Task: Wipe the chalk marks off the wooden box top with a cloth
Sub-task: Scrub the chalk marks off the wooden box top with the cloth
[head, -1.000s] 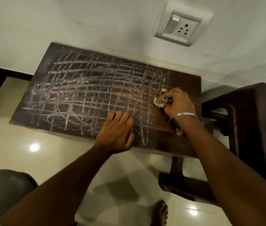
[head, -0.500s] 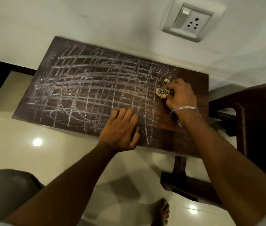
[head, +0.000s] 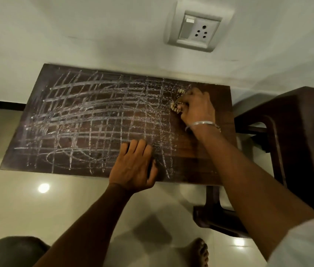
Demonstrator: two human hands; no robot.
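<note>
Work sits early in the wiping step: the wooden box top point(head: 188, 170) carries chalk marks point(head: 94, 116) over nearly its whole face, with only a strip at the right end bare. Your left hand point(head: 135, 168) lies flat near the front edge, fingers straight, bracing the box. Your right hand point(head: 196, 106), toward the far right, curls round the bunched cloth point(head: 176, 106) and presses it on the grid's edge. Next you likely need firm leftward strokes, shifting your left hand clear.
</note>
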